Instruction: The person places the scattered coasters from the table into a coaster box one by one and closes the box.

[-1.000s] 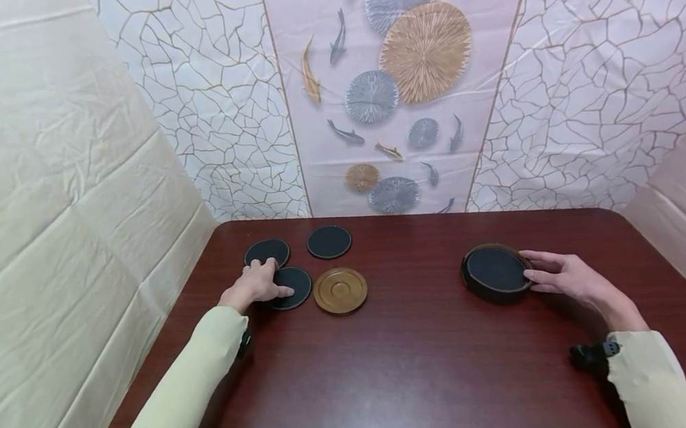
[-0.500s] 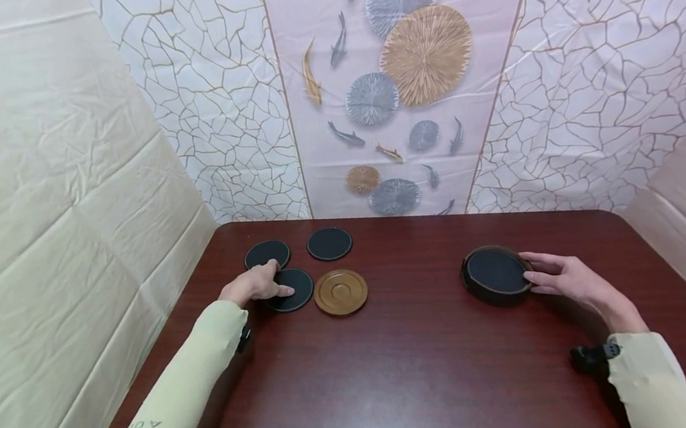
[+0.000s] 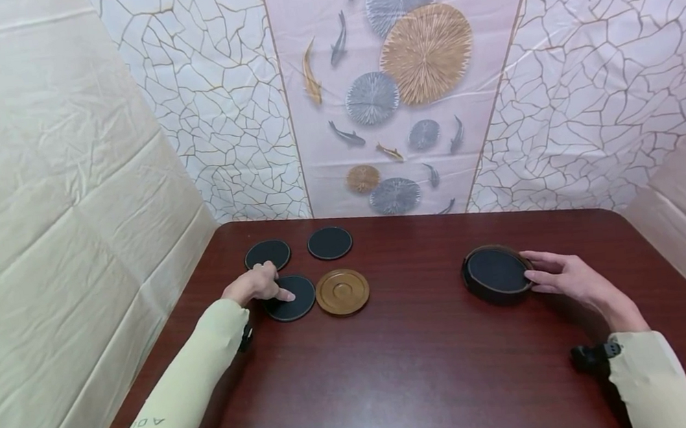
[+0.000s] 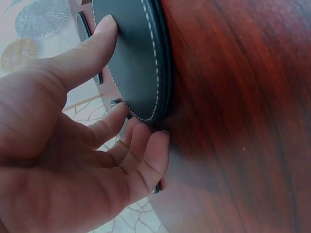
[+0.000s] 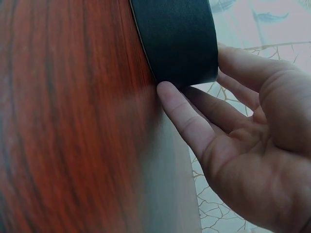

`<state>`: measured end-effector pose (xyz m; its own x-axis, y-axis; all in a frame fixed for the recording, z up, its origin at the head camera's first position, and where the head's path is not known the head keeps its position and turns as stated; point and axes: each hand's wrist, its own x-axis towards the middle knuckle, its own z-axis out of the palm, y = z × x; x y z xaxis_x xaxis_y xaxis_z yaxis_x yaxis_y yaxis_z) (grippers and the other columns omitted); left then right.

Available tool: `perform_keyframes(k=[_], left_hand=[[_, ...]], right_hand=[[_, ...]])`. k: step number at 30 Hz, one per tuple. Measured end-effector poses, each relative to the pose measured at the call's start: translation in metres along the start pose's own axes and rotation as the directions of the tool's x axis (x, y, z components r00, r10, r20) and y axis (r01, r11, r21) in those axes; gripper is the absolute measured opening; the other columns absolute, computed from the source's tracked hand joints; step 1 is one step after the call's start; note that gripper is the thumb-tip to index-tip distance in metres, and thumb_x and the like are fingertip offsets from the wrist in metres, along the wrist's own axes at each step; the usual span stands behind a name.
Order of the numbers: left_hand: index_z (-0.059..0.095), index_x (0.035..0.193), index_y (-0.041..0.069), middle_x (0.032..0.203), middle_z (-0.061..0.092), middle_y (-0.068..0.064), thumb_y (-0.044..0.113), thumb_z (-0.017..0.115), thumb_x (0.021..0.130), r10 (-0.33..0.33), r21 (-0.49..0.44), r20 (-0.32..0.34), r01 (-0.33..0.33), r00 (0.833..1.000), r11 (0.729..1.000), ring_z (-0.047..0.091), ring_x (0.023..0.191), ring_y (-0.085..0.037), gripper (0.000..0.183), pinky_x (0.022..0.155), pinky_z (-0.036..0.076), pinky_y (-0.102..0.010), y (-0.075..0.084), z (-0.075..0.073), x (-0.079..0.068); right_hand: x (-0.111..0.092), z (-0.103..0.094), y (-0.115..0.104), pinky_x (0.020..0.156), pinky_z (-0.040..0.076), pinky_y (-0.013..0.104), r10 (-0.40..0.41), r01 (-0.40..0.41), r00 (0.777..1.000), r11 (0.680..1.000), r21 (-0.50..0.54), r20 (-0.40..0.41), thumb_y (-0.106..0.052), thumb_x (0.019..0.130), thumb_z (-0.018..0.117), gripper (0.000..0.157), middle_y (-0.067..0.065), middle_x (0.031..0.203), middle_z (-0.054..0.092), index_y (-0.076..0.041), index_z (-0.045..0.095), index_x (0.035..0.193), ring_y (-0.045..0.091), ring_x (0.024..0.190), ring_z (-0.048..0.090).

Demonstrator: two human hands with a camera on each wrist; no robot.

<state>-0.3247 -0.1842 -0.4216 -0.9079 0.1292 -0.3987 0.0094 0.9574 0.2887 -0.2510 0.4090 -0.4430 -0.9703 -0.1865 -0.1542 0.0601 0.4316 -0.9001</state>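
My left hand (image 3: 257, 284) holds a round black coaster (image 3: 299, 309) by its left edge. In the left wrist view the thumb lies on the stitched top of the coaster (image 4: 133, 63), and the curled fingertips (image 4: 158, 143) meet its edge. On the right, my right hand (image 3: 575, 278) grips the side of a round black coaster holder (image 3: 488, 291), with another black coaster (image 3: 497, 269) at its top. The right wrist view shows the thumb high on the holder's wall (image 5: 177, 43) and the other fingers low around its side, near the tabletop.
Two more black coasters, one at the back left (image 3: 268, 254) and one to its right (image 3: 330, 243), lie flat. A brown wooden disc with ringed grooves (image 3: 342, 292) sits beside the held coaster. A patterned cloth (image 3: 385, 134) hangs behind the dark red table (image 3: 396, 374).
The coaster under my left hand has shifted slightly toward me, and the left thumb has come down with it. My right hand and the holder stay where they were.
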Motion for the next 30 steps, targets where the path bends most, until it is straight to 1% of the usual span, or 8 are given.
perform_keyframes(k=[5,8,11,14,19,21,27,30], left_hand=[[0.045,0.129,-0.006,0.131,0.05,-0.026,0.041,0.077,0.084,-0.012,-0.045,0.009,0.012,1.0,0.999,0.051,0.11,-0.032,0.073,0.1,0.045,-0.044,-0.002,0.0,-0.002],[0.042,0.129,-0.004,0.126,0.052,-0.023,0.039,0.077,0.084,-0.019,-0.093,0.015,0.021,1.0,0.995,0.052,0.106,-0.03,0.071,0.097,0.046,-0.042,-0.005,0.0,-0.004],[0.042,0.126,-0.001,0.123,0.053,-0.021,0.038,0.076,0.086,-0.009,-0.118,0.0,0.009,1.0,0.993,0.051,0.106,-0.029,0.066,0.094,0.045,-0.041,-0.007,-0.002,-0.009],[0.043,0.121,0.002,0.122,0.053,-0.02,0.034,0.074,0.088,0.035,-0.13,-0.031,-0.039,0.999,0.991,0.051,0.106,-0.029,0.056,0.091,0.044,-0.04,-0.008,-0.006,-0.014],[0.045,0.115,0.003,0.11,0.053,-0.017,0.023,0.071,0.092,0.12,-0.116,-0.078,-0.128,0.99,0.985,0.051,0.097,-0.028,0.04,0.081,0.043,-0.035,-0.006,-0.014,-0.022],[0.047,0.114,0.003,0.106,0.053,-0.015,0.02,0.069,0.092,0.136,-0.1,-0.088,-0.145,0.987,0.984,0.051,0.094,-0.026,0.035,0.078,0.043,-0.034,-0.004,-0.017,-0.025],[0.05,0.117,0.004,0.109,0.055,-0.016,0.015,0.063,0.096,0.168,-0.076,-0.098,-0.176,0.981,0.981,0.052,0.095,-0.026,0.027,0.079,0.046,-0.035,0.006,-0.028,-0.036],[0.051,0.118,0.005,0.106,0.056,-0.016,0.014,0.058,0.098,0.194,-0.072,-0.105,-0.202,0.975,0.977,0.054,0.092,-0.026,0.023,0.077,0.046,-0.034,0.011,-0.034,-0.04]], right_hand=[[0.0,0.0,0.001,0.084,0.058,0.03,0.002,-0.002,1.0,1.0,-0.005,0.004,-0.025,0.096,0.064,0.074,0.037,0.15,0.031,0.002,0.025,0.153,-0.001,0.096,0.067],[0.0,0.0,0.001,0.084,0.058,0.031,-0.002,0.002,1.0,1.0,-0.012,0.006,-0.025,0.096,0.065,0.074,0.037,0.15,0.032,0.002,0.026,0.153,-0.001,0.096,0.067],[0.0,-0.001,0.001,0.084,0.058,0.032,-0.009,0.009,1.0,1.0,-0.018,0.006,-0.026,0.096,0.065,0.074,0.037,0.149,0.032,0.002,0.026,0.152,0.0,0.096,0.067],[0.0,-0.001,0.001,0.084,0.058,0.032,-0.013,0.013,1.0,1.0,-0.02,0.007,-0.026,0.096,0.064,0.074,0.037,0.149,0.032,0.002,0.026,0.152,0.0,0.096,0.067],[0.0,-0.002,0.0,0.083,0.058,0.03,-0.014,0.014,1.0,1.0,-0.023,0.004,-0.026,0.096,0.064,0.074,0.037,0.149,0.032,0.002,0.026,0.152,0.0,0.096,0.067],[0.0,-0.001,0.0,0.083,0.058,0.03,-0.011,0.011,1.0,1.0,-0.019,0.002,-0.026,0.096,0.064,0.074,0.037,0.149,0.032,0.003,0.026,0.152,-0.001,0.095,0.067],[0.0,-0.001,0.0,0.083,0.058,0.029,-0.012,0.012,1.0,1.0,-0.025,0.003,-0.027,0.096,0.064,0.074,0.037,0.149,0.031,0.002,0.026,0.152,-0.001,0.096,0.066],[0.0,-0.001,0.001,0.083,0.058,0.029,-0.01,0.01,1.0,1.0,-0.03,0.006,-0.027,0.096,0.064,0.075,0.037,0.15,0.031,0.001,0.025,0.153,-0.001,0.096,0.066]])
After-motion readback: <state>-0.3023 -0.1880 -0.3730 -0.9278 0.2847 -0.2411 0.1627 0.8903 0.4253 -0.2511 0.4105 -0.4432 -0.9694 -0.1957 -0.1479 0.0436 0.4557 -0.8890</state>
